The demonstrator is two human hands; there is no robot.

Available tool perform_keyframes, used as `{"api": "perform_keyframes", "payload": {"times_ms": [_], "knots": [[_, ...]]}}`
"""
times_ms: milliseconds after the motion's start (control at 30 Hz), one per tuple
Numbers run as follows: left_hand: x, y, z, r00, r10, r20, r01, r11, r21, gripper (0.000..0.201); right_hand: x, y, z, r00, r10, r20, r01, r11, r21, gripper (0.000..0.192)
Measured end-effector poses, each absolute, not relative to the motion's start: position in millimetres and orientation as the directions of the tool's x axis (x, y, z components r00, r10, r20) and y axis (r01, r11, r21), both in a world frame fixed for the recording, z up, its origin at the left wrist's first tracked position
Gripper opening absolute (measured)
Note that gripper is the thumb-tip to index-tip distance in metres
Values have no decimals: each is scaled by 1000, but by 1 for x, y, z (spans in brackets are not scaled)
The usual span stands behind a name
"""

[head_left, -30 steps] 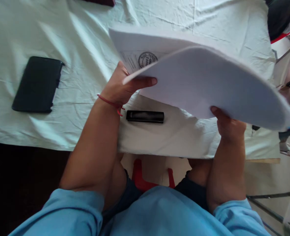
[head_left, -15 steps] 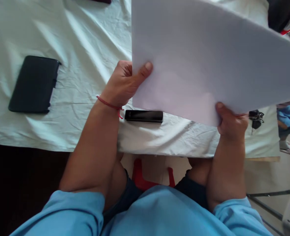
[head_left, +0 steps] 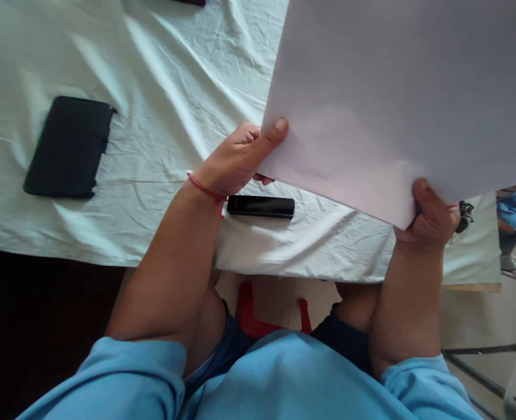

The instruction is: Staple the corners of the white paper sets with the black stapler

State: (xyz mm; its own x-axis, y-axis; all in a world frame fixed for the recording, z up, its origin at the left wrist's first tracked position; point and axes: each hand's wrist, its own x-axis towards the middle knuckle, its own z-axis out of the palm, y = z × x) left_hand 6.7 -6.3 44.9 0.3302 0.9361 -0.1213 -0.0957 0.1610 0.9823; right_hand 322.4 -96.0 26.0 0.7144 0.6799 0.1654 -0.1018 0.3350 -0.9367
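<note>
A large sheet of plain white paper (head_left: 384, 99) is held up above the table between both hands; whether it is one sheet or several, I cannot tell. My left hand (head_left: 244, 153) pinches its lower left edge, thumb on top and fingers underneath. At the near edge my right hand (head_left: 432, 216) grips it the same way, close to a corner. Below my left wrist, a slim black oblong case (head_left: 261, 206) lies on the cloth. Just behind my right hand is a bunch of keys (head_left: 464, 216), partly covered by that hand.
A pale green cloth (head_left: 161, 76) with creases covers the table. On the left lies a black tablet-like case (head_left: 70, 147). A red stool (head_left: 258, 324) shows under me. Metal bars (head_left: 485, 351) stand at lower right, and blue fabric (head_left: 515, 216) shows beyond the table's right end.
Both hands have moved to the right with the paper, and the paper has tilted, its left edge now slanting. More of the keys is hidden behind my right hand.
</note>
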Motion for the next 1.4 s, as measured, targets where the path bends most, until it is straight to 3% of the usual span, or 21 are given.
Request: {"api": "perform_keyframes", "payload": {"times_ms": [100, 233, 500, 733, 833, 967, 1100, 1233, 1400], "knots": [[2, -7, 50, 502, 846, -182, -27, 226, 974, 50, 324, -95, 26, 719, 673, 173, -101, 347, -932, 45], [-2, -8, 57, 526, 813, -251, 1, 295, 956, 45, 325, -95, 26, 718, 676, 166, -90, 327, -941, 43], [-4, -7, 55, 584, 777, -236, -43, 320, 947, 64, 325, -97, 25, 712, 691, 124, -105, 279, -955, 42], [-7, -8, 55, 630, 759, -166, -117, 304, 946, 49, 325, -96, 23, 660, 736, 148, -118, 297, -948, 40], [-6, -10, 58, 580, 782, -229, -17, 293, 956, 48, 327, -98, 24, 666, 734, 130, -115, 274, -955, 45], [-5, -11, 59, 484, 817, -313, 243, 218, 945, 41, 336, -100, 26, 692, 722, 21, -127, 150, -981, 53], [-4, -11, 61, 446, 822, -354, 471, 121, 874, 20, 345, -104, 28, 687, 723, -77, -163, 51, -985, 58], [-5, -9, 61, 400, 821, -407, 596, 104, 796, 14, 351, -108, 26, 680, 727, -97, -150, 8, -989, 60], [-8, -2, 56, 410, 802, -434, 673, 55, 738, 26, 358, -113, 20, 649, 752, -120, -101, -71, -992, 57]]}}
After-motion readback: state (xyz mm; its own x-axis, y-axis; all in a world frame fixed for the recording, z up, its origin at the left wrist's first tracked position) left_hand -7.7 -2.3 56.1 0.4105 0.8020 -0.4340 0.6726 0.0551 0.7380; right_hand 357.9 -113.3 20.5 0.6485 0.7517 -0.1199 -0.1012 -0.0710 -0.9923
